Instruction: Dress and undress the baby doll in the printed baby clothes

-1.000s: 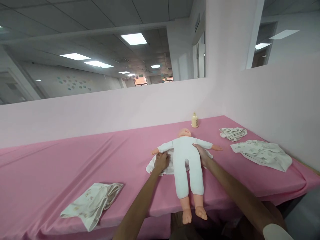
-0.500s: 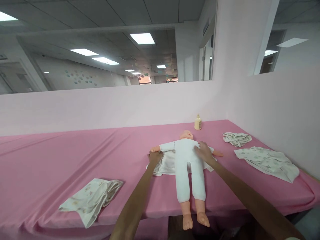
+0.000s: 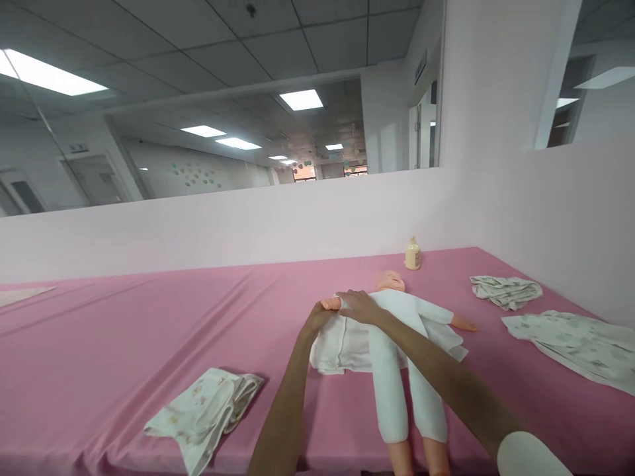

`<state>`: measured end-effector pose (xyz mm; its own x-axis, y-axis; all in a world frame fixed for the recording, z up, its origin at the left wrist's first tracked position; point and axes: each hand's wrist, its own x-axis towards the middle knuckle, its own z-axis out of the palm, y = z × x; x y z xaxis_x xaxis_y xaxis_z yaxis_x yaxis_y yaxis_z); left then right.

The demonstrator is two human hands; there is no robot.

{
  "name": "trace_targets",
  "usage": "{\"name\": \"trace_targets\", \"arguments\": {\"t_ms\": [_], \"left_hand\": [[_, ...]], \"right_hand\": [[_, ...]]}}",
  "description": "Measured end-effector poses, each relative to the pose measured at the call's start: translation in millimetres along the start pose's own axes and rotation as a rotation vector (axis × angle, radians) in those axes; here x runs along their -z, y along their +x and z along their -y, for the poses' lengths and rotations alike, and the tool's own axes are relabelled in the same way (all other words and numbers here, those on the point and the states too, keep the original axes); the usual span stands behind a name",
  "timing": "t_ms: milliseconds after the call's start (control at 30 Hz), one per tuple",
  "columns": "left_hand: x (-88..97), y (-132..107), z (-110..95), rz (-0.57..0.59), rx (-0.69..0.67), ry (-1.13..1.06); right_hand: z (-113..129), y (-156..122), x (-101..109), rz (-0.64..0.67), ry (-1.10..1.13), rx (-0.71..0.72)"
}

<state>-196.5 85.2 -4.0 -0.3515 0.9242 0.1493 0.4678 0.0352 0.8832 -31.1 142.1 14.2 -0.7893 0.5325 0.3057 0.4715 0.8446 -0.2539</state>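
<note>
Fingers of our left hand (image 3: 317,320) grasp the doll's hand (image 3: 331,303). Our right hand (image 3: 361,307) reaches across its sleeve (image 3: 343,303), grip unclear.

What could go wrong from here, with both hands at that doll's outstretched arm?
The doll lies with its legs running to the near edge of the pink cover, so a tug might slide it off. The white garment lies loose beneath the doll and could bunch if the body shifts. The folded patterned cloth lies by that edge; the left forearm might brush it.
</note>
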Motion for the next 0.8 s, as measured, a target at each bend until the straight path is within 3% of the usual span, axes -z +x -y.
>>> {"name": "trace_targets", "arguments": {"t_ms": [200, 367, 467, 567, 700, 800], "left_hand": [[32.0, -2, -8, -0.115, 0.12, -0.178], [22.7, -12, -41, -0.214, 0.037, -0.291], [6.9, -23, -63, -0.165, -0.066, -0.393], [-6.5, -33, -77, -0.046, -0.113, -0.511], [-16.1, -40, -81, 0.135, -0.132, -0.587], [-18.0, -39, -79, 0.131, -0.145, -0.637]], "right_hand": [[-1, 7, -5, 0.021, -0.113, -0.075], [10, 11, -17, 0.043, -0.159, -0.153], [14, 15, -20, 0.058, -0.186, -0.197], [12, 19, -19, 0.089, -0.215, -0.245], [8, 19, -19, 0.127, -0.247, -0.317], [6, 18, -21, 0.156, -0.243, -0.315]]}}
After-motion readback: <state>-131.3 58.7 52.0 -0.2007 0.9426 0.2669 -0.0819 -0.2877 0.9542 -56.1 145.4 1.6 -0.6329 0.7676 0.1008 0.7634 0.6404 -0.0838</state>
